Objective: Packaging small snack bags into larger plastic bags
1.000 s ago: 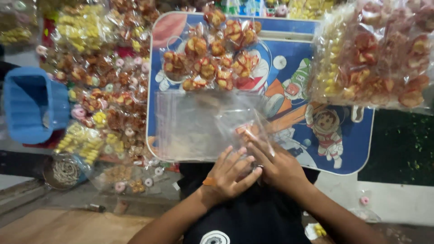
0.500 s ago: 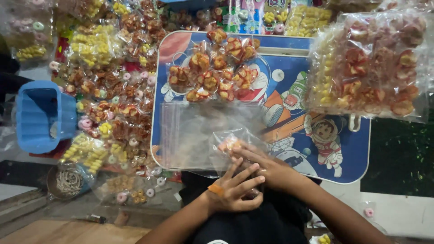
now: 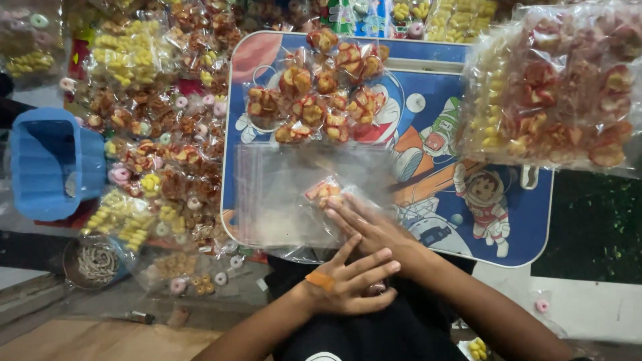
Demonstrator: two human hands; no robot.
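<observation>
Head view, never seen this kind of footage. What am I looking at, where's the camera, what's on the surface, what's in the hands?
There is one picture, taken by a camera worn on a person's head, looking down at their own two bare hands; no machine is involved. The blue cartoon-printed lap tray carries a heap of small clear packets of orange-red snacks and a stack of empty clear plastic bags. The right hand reaches onto the stack and its fingers touch one small filled snack packet. The left hand rests open near the tray's close edge, holding nothing. A blue plastic basket sits far left, among more snack packets.
</observation>
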